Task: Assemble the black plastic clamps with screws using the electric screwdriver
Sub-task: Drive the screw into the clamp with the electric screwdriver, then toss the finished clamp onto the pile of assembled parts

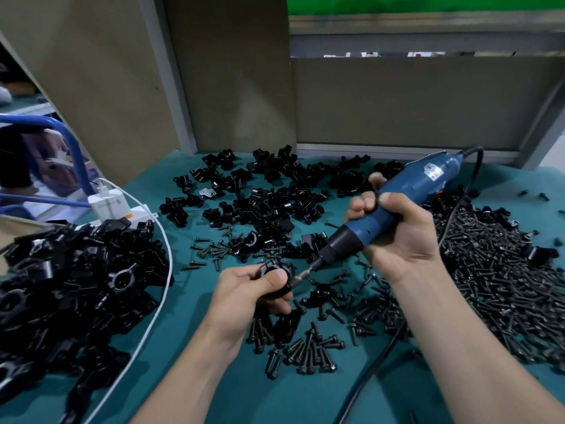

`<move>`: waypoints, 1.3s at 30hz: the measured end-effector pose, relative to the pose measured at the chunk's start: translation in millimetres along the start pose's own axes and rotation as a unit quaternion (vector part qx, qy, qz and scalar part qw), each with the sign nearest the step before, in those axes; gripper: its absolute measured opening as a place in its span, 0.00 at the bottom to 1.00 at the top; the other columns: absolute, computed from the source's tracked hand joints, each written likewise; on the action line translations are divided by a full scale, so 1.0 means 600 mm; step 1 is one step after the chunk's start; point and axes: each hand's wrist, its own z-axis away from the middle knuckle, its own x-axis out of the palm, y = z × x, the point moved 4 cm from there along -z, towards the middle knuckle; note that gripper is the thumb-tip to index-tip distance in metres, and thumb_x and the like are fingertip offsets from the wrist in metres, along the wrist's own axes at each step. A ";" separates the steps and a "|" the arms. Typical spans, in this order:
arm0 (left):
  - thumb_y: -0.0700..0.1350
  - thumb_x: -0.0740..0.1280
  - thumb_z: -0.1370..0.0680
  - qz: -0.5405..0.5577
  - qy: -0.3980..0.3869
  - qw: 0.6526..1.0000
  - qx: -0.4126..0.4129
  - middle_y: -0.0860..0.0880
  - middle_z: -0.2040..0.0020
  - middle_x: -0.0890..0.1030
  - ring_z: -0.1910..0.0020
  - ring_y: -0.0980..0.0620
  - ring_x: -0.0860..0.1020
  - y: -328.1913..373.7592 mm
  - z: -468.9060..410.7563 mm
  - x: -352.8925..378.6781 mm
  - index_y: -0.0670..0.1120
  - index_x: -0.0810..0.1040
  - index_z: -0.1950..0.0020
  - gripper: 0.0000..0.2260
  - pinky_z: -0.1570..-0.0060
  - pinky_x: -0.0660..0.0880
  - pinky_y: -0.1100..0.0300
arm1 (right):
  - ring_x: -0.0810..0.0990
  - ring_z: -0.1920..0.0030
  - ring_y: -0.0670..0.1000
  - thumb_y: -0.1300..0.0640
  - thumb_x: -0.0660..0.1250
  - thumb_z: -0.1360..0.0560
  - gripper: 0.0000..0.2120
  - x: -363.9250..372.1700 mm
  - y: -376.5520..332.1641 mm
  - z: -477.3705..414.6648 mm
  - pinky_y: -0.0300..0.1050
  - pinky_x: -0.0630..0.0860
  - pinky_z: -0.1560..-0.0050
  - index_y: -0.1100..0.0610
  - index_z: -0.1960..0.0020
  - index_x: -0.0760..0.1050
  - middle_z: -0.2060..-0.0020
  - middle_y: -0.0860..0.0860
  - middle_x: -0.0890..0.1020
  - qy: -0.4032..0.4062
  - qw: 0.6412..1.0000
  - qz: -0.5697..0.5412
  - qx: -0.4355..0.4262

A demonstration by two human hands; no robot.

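Observation:
My left hand (244, 292) grips a black plastic clamp (273, 272) just above the teal table, thumb pressed on its top. My right hand (400, 228) is wrapped round the blue electric screwdriver (397, 200), which slants down to the left. Its metal bit (301, 275) meets the right side of the clamp; the screw there is hidden by the bit and my thumb. Loose black screws (305, 350) lie under and between my hands.
A big heap of black clamps (70, 286) fills the left side, crossed by a white cable (159, 301). Unassembled clamp halves (260, 191) spread across the back. A large screw pile (501, 289) lies right. The screwdriver's black cord (376, 365) runs along the table near my right forearm. A white charger (107, 203) sits left.

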 end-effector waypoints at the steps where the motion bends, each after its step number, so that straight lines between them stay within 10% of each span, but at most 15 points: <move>1: 0.49 0.78 0.32 0.012 -0.011 1.000 -0.007 0.38 0.63 0.85 0.70 0.45 0.81 0.004 0.000 -0.001 0.44 0.87 0.64 0.08 0.67 0.79 0.59 | 0.75 0.65 0.50 0.66 0.63 0.31 0.12 0.000 -0.010 0.002 0.41 0.76 0.59 0.58 0.49 0.77 0.66 0.52 0.73 -0.021 1.000 -0.003 0.008; 7: 0.50 0.73 0.28 0.119 0.106 0.987 -0.012 0.41 0.59 0.85 0.74 0.53 0.71 0.003 -0.004 -0.042 0.44 0.86 0.51 0.11 0.66 0.72 0.62 | 0.80 0.63 0.52 0.63 0.68 0.26 0.16 -0.023 -0.030 0.007 0.46 0.81 0.57 0.61 0.40 0.72 0.57 0.56 0.78 0.166 0.980 -0.098 0.048; 12: 0.36 0.72 0.21 0.056 0.178 0.982 0.004 0.52 0.52 0.87 0.52 0.51 0.82 -0.011 -0.009 -0.065 0.47 0.84 0.44 0.09 0.44 0.76 0.53 | 0.84 0.44 0.66 0.67 0.69 0.28 0.25 -0.033 0.013 0.056 0.63 0.83 0.44 0.62 0.33 0.66 0.40 0.69 0.77 0.267 0.930 0.185 0.170; 14: 0.35 0.72 0.21 0.022 0.196 0.980 -0.006 0.54 0.45 0.87 0.45 0.54 0.83 -0.016 -0.011 -0.072 0.48 0.80 0.33 0.18 0.38 0.77 0.52 | 0.83 0.45 0.61 0.61 0.72 0.23 0.24 -0.034 0.026 0.073 0.59 0.82 0.44 0.65 0.32 0.67 0.44 0.62 0.80 0.283 0.852 0.403 0.178; 17: 0.35 0.71 0.22 0.006 0.232 0.973 0.001 0.54 0.57 0.85 0.65 0.60 0.80 -0.014 -0.003 -0.077 0.51 0.82 0.44 0.12 0.60 0.78 0.62 | 0.81 0.49 0.59 0.45 0.71 0.22 0.38 -0.023 0.029 0.080 0.52 0.78 0.54 0.56 0.20 0.58 0.44 0.57 0.81 0.280 0.678 0.665 0.138; 21: 0.40 0.73 0.22 0.018 0.243 0.969 -0.030 0.50 0.64 0.82 0.72 0.56 0.76 0.001 0.024 -0.072 0.52 0.81 0.50 0.06 0.69 0.75 0.60 | 0.77 0.51 0.62 0.39 0.63 0.19 0.37 -0.007 0.044 0.075 0.52 0.74 0.50 0.56 0.19 0.55 0.45 0.61 0.79 0.259 0.460 0.837 0.146; 24: 0.43 0.72 0.24 -0.011 0.226 0.974 -0.022 0.54 0.60 0.84 0.70 0.58 0.78 0.016 0.056 -0.074 0.63 0.77 0.40 0.18 0.69 0.75 0.62 | 0.79 0.54 0.61 0.38 0.61 0.18 0.33 0.036 0.057 0.079 0.52 0.72 0.55 0.53 0.20 0.59 0.48 0.61 0.82 0.264 0.368 0.890 0.057; 26: 0.42 0.69 0.24 -0.078 0.226 0.971 0.005 0.58 0.53 0.85 0.61 0.61 0.81 0.030 0.080 -0.081 0.64 0.76 0.37 0.21 0.62 0.74 0.67 | 0.81 0.62 0.57 0.34 0.61 0.20 0.28 0.085 0.086 0.082 0.48 0.71 0.63 0.47 0.24 0.66 0.60 0.53 0.85 0.186 0.440 0.878 -0.018; 29: 0.40 0.66 0.21 -0.153 0.243 0.956 0.057 0.55 0.41 0.83 0.44 0.55 0.81 0.060 0.113 -0.097 0.56 0.75 0.29 0.22 0.50 0.75 0.68 | 0.84 0.53 0.43 0.35 0.65 0.22 0.16 0.173 0.196 0.097 0.45 0.81 0.58 0.39 0.38 0.78 0.52 0.41 0.86 -0.036 0.672 0.736 0.072; 32: 0.41 0.65 0.21 -0.205 0.266 0.935 0.113 0.56 0.30 0.77 0.32 0.57 0.76 0.089 0.147 -0.129 0.56 0.67 0.22 0.28 0.34 0.74 0.59 | 0.80 0.42 0.38 0.46 0.69 0.21 0.12 0.227 0.296 0.098 0.41 0.76 0.41 0.38 0.37 0.79 0.43 0.37 0.83 -0.149 0.666 0.728 0.067; 36: 0.44 0.70 0.21 -0.289 0.329 0.896 0.078 0.59 0.17 0.58 0.20 0.57 0.60 0.096 0.177 -0.202 0.60 0.45 0.16 0.43 0.21 0.59 0.60 | 0.84 0.51 0.39 0.58 0.71 0.21 0.09 0.296 0.389 0.054 0.41 0.78 0.45 0.44 0.46 0.83 0.53 0.41 0.87 -0.156 0.734 0.658 0.057; 39: 0.46 0.69 0.21 -0.400 0.412 0.815 0.073 0.56 0.15 0.43 0.16 0.56 0.43 0.103 0.184 -0.260 0.54 0.40 0.15 0.46 0.22 0.39 0.63 | 0.83 0.51 0.46 0.52 0.73 0.23 0.04 0.349 0.453 0.017 0.43 0.76 0.47 0.47 0.49 0.81 0.54 0.43 0.86 -0.195 0.670 0.716 -0.023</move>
